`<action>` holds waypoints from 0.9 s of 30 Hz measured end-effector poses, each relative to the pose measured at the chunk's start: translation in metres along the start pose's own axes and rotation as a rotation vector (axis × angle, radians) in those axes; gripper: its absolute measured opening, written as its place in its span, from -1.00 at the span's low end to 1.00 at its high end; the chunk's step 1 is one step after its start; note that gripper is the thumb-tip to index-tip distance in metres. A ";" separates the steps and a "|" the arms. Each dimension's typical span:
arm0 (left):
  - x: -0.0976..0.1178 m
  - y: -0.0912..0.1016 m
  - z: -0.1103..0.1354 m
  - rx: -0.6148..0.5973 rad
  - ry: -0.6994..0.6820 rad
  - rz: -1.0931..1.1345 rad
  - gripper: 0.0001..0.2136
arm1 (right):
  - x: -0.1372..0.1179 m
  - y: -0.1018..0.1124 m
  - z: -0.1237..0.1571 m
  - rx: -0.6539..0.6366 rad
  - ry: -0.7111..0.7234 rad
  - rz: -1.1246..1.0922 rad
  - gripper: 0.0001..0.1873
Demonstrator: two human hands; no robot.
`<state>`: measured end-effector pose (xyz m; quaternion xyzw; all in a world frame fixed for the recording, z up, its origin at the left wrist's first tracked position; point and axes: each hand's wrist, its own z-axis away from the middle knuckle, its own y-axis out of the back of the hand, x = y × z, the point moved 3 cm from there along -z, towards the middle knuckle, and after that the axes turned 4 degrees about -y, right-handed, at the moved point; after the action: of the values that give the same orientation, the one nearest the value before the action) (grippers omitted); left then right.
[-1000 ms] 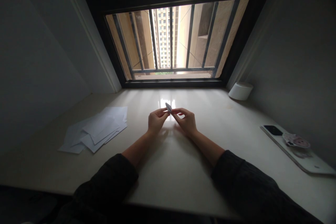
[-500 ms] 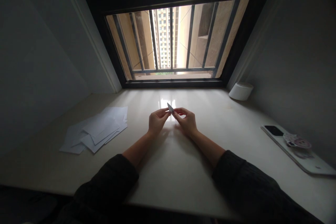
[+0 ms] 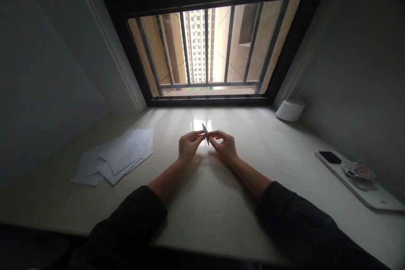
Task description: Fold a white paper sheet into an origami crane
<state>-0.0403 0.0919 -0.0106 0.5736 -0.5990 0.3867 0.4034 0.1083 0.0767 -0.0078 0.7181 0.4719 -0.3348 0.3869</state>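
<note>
Between my two hands, a small folded piece of paper (image 3: 205, 132) is held up on edge above the white counter (image 3: 205, 202). It looks thin and pointed at its top end. My left hand (image 3: 189, 145) pinches it from the left with thumb and fingers. From the right, my right hand (image 3: 225, 144) pinches the same paper, its index finger and thumb bent into a loop. The fingertips hide part of the paper, so its full shape does not show.
Several loose white paper sheets (image 3: 117, 156) lie overlapped at the left. A phone (image 3: 357, 181) with a round cartoon grip rests at the right. Near the right wall stands a white cylindrical object (image 3: 290, 110). A barred window (image 3: 205, 50) is beyond the counter.
The folded paper has turned more upright and edge-on, and its lower tip now shows below my fingers. My hands have hardly moved.
</note>
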 end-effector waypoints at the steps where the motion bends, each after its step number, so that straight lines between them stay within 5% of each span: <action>1: 0.001 0.000 0.000 0.005 0.000 0.003 -0.67 | -0.001 0.000 0.000 -0.008 0.010 -0.005 -0.83; 20: 0.000 0.003 -0.005 0.041 0.015 0.025 -0.77 | 0.024 -0.008 -0.005 -0.067 -0.201 -0.361 -0.70; 27: 0.009 -0.001 0.001 0.020 -0.100 -0.073 -0.76 | 0.027 -0.008 -0.005 -0.017 -0.215 -0.346 -0.71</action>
<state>-0.0397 0.0873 -0.0029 0.6177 -0.5932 0.3484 0.3810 0.1102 0.0948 -0.0305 0.5832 0.5470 -0.4668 0.3778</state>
